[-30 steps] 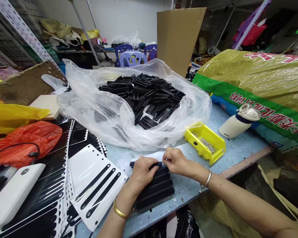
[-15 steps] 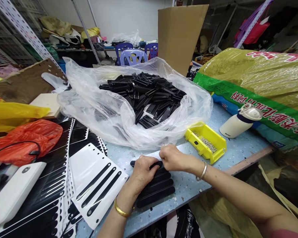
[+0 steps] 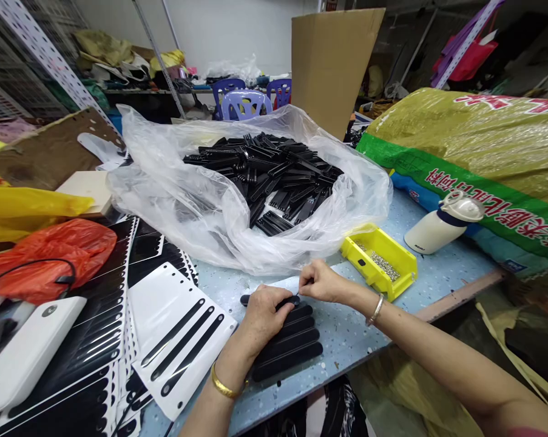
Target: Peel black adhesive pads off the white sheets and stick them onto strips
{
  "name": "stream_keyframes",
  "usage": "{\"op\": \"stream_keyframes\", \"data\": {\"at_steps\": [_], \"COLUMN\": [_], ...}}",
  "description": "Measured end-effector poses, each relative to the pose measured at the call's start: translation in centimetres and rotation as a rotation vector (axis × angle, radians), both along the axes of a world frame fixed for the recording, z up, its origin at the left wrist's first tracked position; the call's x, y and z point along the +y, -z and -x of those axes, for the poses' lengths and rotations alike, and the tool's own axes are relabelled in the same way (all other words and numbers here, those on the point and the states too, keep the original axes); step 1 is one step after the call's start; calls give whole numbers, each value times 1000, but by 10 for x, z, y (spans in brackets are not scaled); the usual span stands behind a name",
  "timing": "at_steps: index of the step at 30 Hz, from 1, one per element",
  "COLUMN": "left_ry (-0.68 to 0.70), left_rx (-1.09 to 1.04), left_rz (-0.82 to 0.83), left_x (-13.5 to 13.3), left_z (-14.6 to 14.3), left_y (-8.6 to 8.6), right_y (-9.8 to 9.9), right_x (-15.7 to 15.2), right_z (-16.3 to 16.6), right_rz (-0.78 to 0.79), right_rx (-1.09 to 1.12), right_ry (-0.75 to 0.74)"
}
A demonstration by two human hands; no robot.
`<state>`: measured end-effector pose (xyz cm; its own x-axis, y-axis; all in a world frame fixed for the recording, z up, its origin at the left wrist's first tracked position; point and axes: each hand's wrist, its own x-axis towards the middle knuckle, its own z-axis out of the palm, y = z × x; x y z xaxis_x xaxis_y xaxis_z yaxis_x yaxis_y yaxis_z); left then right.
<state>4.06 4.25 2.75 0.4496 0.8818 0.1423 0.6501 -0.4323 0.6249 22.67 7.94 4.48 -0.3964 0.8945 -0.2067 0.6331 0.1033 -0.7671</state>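
Note:
My left hand [image 3: 263, 315] presses thumb and fingers on the topmost black strip [image 3: 245, 300], whose rounded ends stick out on both sides. Below it several more black strips [image 3: 289, 348] lie side by side on the blue speckled table, partly under my wrist. My right hand [image 3: 323, 281] is closed in a pinch just beyond the strip's right end; a thin dark bit shows at its fingertips, too small to name. Left of my hands lies a white sheet [image 3: 164, 303] with black strips on it. A yellow bin [image 3: 372, 285] with small metal pieces [image 3: 384, 266] stands beyond my right wrist.
A clear plastic bag [image 3: 201, 218] heaped with black plastic pieces [image 3: 274, 170] fills the table's middle. On the right are a white bottle [image 3: 440, 227] and a large yellow-green sack [image 3: 465, 139]. Black sheets [image 3: 87, 340], a white device [image 3: 32, 352] and a red bag [image 3: 59, 261] lie left.
My right hand has moved slightly right and away from the strip's end, its fingers now in a visible pinch. My left hand has stayed on the strip.

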Motion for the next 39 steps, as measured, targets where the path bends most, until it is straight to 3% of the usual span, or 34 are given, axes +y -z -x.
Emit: {"op": "stream_keyframes", "data": {"at_steps": [4, 12, 21, 25, 29, 33, 36, 39], "left_ry": [-34, -18, -13, -8, 11, -1, -4, 0], "left_rx": [2, -8, 5, -1, -17, -10, 1, 24], "left_rz": [-8, 7, 40, 35, 19, 29, 50, 63], "left_x": [0, 0, -1, -1, -1, 0, 0, 1], "left_z": [0, 1, 1, 0, 0, 0, 0, 1], "left_y": [1, 1, -1, -2, -1, -1, -4, -6], "right_y": [6, 4, 1, 1, -11, -31, -37, -33], "right_x": [-10, -19, -23, -30, -40, -27, -6, 7], "right_z": [-3, 4, 0, 4, 15, 28, 31, 29], "right_rz": [-183, -419, -443, -559, -695, -526, -302, -189], "right_rx": [-13, -251, -272, -423, -545, -624, -652, -589], "right_ry": [75, -64, -103, -203, -406, -502, -417, -335]}}
